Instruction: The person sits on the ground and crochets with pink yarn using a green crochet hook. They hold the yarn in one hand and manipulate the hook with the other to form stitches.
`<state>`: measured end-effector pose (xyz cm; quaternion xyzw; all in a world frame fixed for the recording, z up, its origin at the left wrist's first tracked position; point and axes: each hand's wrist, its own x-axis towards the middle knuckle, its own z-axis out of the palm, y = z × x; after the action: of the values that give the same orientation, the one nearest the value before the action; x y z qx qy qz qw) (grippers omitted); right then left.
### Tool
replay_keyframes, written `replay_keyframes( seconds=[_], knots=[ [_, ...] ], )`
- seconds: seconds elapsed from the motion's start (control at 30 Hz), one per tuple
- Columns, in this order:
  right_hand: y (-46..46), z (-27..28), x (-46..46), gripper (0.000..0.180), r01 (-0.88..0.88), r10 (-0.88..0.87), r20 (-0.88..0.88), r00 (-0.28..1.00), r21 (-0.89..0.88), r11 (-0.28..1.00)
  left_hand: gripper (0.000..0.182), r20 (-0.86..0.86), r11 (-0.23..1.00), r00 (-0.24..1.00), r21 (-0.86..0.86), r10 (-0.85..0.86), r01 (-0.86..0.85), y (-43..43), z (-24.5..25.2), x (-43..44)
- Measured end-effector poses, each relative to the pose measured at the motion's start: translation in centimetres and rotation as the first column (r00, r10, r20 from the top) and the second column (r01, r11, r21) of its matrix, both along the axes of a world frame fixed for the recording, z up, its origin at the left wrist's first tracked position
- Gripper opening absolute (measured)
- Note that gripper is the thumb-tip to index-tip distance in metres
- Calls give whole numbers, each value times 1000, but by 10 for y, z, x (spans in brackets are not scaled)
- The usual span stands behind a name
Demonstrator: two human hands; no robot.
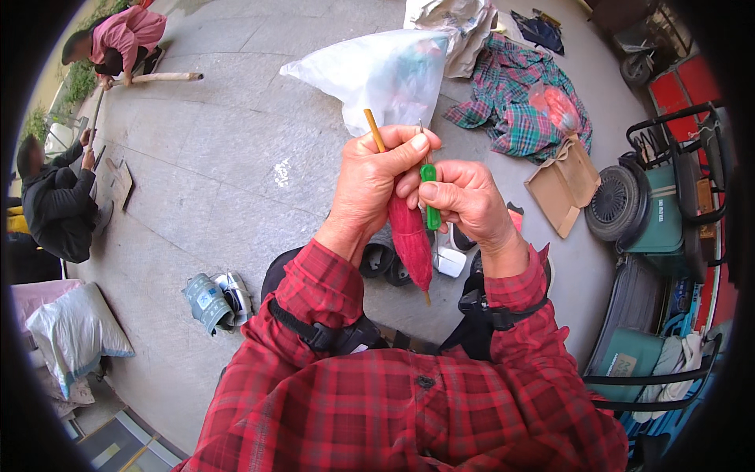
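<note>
In front of my chest, my left hand (377,159) grips a red spindle-shaped bundle (409,242), which looks like yarn or cloth around a thin wooden stick (374,131). The stick comes out above my fingers, and its lower tip shows beneath the bundle. My right hand (472,200) pinches the green handle (430,203) of a thin metal hook or awl. The tool's metal shaft points up to my left thumb and forefinger, close against them. My fingers hide the point where shaft and bundle may meet.
Beyond my hands lie a white plastic bag (383,76), a plaid cloth (525,94) and an opened cardboard box (565,189). A wheeled vehicle (655,206) stands at right. Two people, one in pink (127,38) and one in dark clothes (62,194), crouch at left.
</note>
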<state>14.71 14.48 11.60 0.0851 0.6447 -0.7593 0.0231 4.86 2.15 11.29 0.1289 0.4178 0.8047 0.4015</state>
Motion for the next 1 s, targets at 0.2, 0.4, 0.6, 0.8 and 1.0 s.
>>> replay_keyframes(
  seconds=[0.2, 0.4, 0.6, 0.8, 1.0],
  knots=[
    [11, -8, 8, 26, 23, -22, 15, 1000, -61, 998, 19, -31, 999, 999, -41, -14, 13, 14, -6, 6],
    [15, -13, 14, 21, 75, -74, 22, 997, -30, 997, 20, 19, 1000, 1000, -14, -14, 15, 21, -10, 10],
    [14, -19, 18, 15, 160, -133, -126, 983, 235, 959, 23, 26, 999, 999, -32, -39, 40, 27, -14, 10],
    [14, -17, 27, 15, 208, -154, -184, 971, 331, 920, 25, 86, 997, 994, -35, -65, 68, 32, -20, 12],
    [16, -18, 29, 18, 159, -159, -7, 987, 114, 981, 22, 102, 997, 993, -34, -68, 72, 36, -19, 15]
  ],
)
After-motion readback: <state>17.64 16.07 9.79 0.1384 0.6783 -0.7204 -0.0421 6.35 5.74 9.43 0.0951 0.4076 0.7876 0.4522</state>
